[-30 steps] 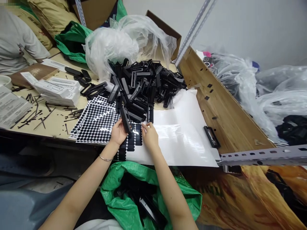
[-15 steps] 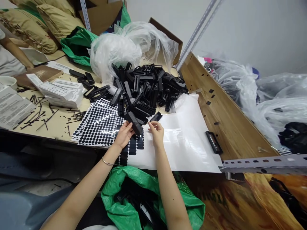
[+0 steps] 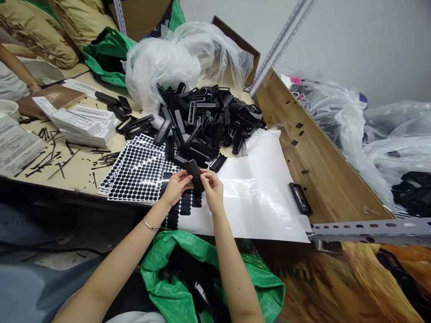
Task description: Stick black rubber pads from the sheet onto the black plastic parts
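Observation:
Between my two hands is a long black plastic part [image 3: 193, 172], tilted above the sheets. My left hand [image 3: 176, 187] is closed on its left side, fingertips and thumb at the edge. From the right, my right hand [image 3: 213, 187] pinches the same part; anything small under those fingers is hidden. Below lie white sheets of round black stickers [image 3: 134, 172], with a larger sheet [image 3: 249, 206] of mostly bare white backing to the right. Just beyond my hands rises a heap of similar black plastic parts [image 3: 205, 119].
A green sack [image 3: 168, 278] holding black parts hangs open below the table edge. White boxes [image 3: 87, 123] and thin black strips [image 3: 55, 157] lie left. A wooden board [image 3: 319, 166] borders the right, one black part [image 3: 300, 198] beside it. Another person's arm [image 3: 20, 67] shows far left.
My right hand has come left onto the black part, which my left hand was holding alone. The part has turned more upright. The view has shifted slightly.

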A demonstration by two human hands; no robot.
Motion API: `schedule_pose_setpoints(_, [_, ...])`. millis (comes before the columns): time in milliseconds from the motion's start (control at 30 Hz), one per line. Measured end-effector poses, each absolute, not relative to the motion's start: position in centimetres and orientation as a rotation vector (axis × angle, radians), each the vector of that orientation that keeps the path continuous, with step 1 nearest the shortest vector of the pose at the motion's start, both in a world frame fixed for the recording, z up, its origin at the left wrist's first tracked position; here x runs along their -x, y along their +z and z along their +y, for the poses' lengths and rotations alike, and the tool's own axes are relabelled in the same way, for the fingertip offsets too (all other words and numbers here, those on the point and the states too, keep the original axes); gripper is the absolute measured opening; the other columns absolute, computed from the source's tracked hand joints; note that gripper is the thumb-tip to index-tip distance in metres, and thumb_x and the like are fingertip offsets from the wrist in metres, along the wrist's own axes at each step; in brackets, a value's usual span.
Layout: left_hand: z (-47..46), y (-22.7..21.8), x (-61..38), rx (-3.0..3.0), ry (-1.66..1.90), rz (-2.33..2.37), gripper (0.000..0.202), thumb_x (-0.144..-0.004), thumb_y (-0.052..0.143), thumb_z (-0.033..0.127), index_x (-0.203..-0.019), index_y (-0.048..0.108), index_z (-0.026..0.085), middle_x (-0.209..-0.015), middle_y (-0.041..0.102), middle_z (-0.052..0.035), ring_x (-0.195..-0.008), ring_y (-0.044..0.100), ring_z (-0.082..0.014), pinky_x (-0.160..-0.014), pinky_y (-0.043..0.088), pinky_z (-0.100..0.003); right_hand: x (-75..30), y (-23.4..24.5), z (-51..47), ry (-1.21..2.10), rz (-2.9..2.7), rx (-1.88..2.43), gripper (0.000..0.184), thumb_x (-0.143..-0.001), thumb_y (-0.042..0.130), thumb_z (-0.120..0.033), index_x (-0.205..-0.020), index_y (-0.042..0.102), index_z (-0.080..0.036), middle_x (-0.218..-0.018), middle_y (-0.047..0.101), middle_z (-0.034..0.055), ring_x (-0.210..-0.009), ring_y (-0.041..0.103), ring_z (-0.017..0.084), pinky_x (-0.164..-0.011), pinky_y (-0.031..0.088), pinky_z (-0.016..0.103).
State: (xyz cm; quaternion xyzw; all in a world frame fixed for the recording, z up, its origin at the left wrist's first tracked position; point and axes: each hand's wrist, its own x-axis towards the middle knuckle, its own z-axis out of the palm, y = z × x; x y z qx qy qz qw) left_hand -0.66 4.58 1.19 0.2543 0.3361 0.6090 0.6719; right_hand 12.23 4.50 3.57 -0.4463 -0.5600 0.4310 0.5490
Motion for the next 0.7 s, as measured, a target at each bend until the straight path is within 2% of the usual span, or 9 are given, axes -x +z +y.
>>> schedule_pose_setpoints(233, [4.64,1.16,0.72,-0.519,1.359,0.770,0.039,-0.055,0.087,0.033,-0.084,0.067,0.016,-0.077,0.071,-0.0014,-0.068,0.067,-0.0124,-0.063,0.057,-0.023,-11.87,3.57,3.97,1.028,-1.263,1.072,0.021,-0.084,0.060,-0.042,-0.081,0.062,-0.021,-0.110,0.068,0.0081,-0.107,0.060,0.022,-0.094,0.047,0.039])
schedule_pose_setpoints(433, [4.68,1.12,0.70,-0.470,1.371,0.753,0.032,-0.059,0.085,0.025,-0.084,0.067,0.015,-0.076,0.071,-0.0022,-0.066,0.067,-0.0130,-0.062,0.057,-0.023,-11.55,3.52,4.16,0.998,-1.288,1.099,0.021,-0.082,0.061,-0.042,-0.079,0.062,-0.021,-0.109,0.067,0.0087,-0.106,0.060,0.022,-0.089,0.051,0.038])
schedule_pose_setpoints(700, [4.58,1.18,0.74,-0.491,1.380,0.743,0.033,-0.056,0.087,0.028,-0.081,0.068,0.016,-0.077,0.072,-0.0019,-0.069,0.068,-0.0133,-0.063,0.057,-0.023,-11.37,3.72,3.99,0.984,-1.272,1.099,0.017,-0.082,0.062,-0.037,-0.079,0.063,-0.021,-0.107,0.065,0.0084,-0.104,0.060,0.021,-0.083,0.053,0.035])
